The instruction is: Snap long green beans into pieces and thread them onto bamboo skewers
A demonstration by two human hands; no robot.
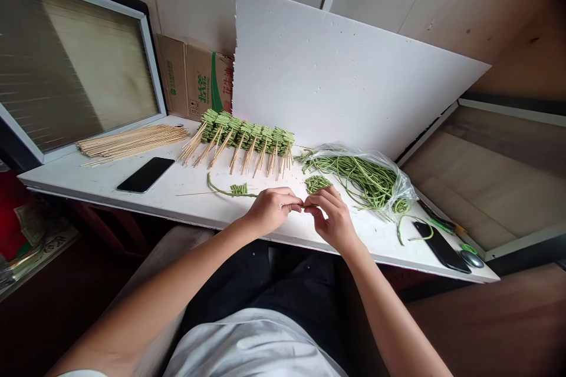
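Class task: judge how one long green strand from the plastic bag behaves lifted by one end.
It would probably droop, since the strands lie in loose curves over the bag. It is likely light, being so thin. It seems pliable rather than brittle: those threaded on the bamboo skewers appear folded without breaking.

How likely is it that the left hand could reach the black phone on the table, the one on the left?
Likely yes: between the left hand and the phone, only a skewer of green beans lies in the path, low on the table, so the hand could pass over it.
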